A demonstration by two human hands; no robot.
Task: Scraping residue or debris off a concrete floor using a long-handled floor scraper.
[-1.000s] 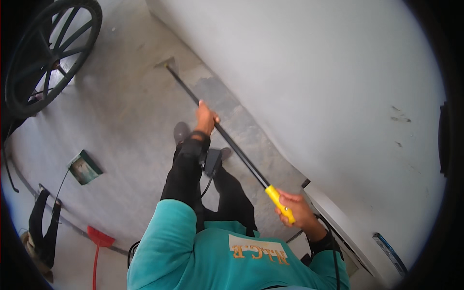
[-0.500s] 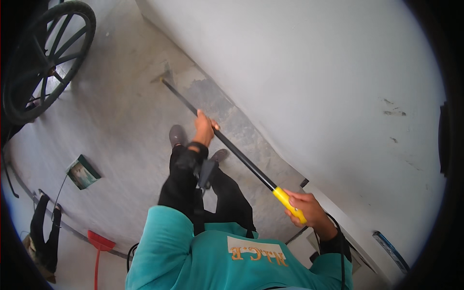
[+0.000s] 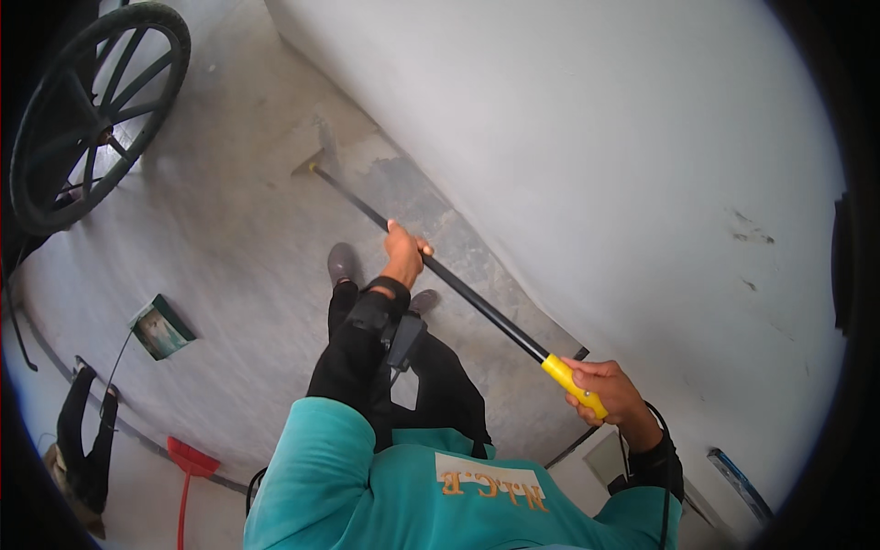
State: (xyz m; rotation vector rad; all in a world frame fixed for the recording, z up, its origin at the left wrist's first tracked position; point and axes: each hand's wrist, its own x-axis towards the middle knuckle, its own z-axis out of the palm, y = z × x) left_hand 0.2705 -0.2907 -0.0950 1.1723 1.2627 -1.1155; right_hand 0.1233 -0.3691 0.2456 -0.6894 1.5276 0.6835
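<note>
I hold a long black pole [image 3: 477,302] with a yellow grip [image 3: 570,383] at its near end. My left hand [image 3: 403,252] is wrapped around the middle of the pole. My right hand [image 3: 610,394] grips the yellow end. The pole slants away to the upper left, where its flat head [image 3: 312,165] rests on the grey concrete floor [image 3: 229,238] close to the base of the white wall [image 3: 568,137]. My dark shoes [image 3: 344,264] stand on the floor just under the left hand.
A large black spoked wheel [image 3: 92,110] stands at the upper left. A small green box [image 3: 160,328] lies on the floor at left. A red dustpan on a handle [image 3: 191,458] sits at the lower left, and dark cloth [image 3: 82,440] hangs near it.
The pole has been pushed away along the floor by the wall. Both hands and the view have shifted with it.
</note>
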